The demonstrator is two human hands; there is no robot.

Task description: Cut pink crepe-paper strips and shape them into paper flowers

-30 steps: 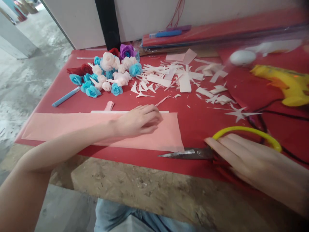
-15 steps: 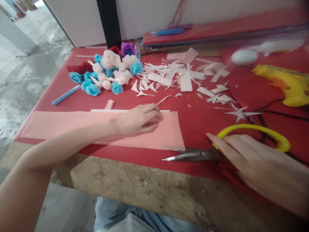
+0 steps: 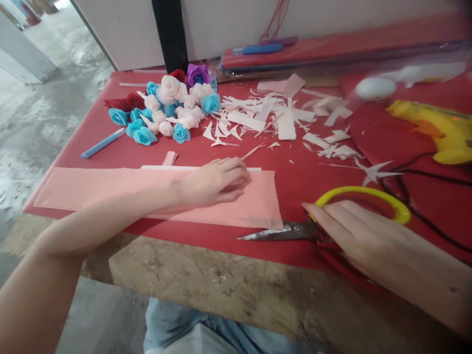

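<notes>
My left hand [image 3: 216, 182] lies palm down on a long pink paper strip [image 3: 110, 189], fingers loosely stretched and pressing near its right end. My right hand [image 3: 354, 236] is wrapped round the scissors [image 3: 280, 231], which have a large yellow handle loop [image 3: 368, 194] and a red one under my palm. The blades look nearly closed and point left, touching the strip's lower right corner near the table's front edge.
The red table cover [image 3: 302, 182] holds a pile of blue, white, red and purple paper flowers [image 3: 165, 108], scattered pale paper scraps [image 3: 280, 120], a blue pen [image 3: 103, 142], a yellow glue gun [image 3: 442, 130] with black cable, and a white ball [image 3: 374, 88].
My right hand drew the scissors a little right, then brought them back left to the strip's corner. My left hand stayed on the paper.
</notes>
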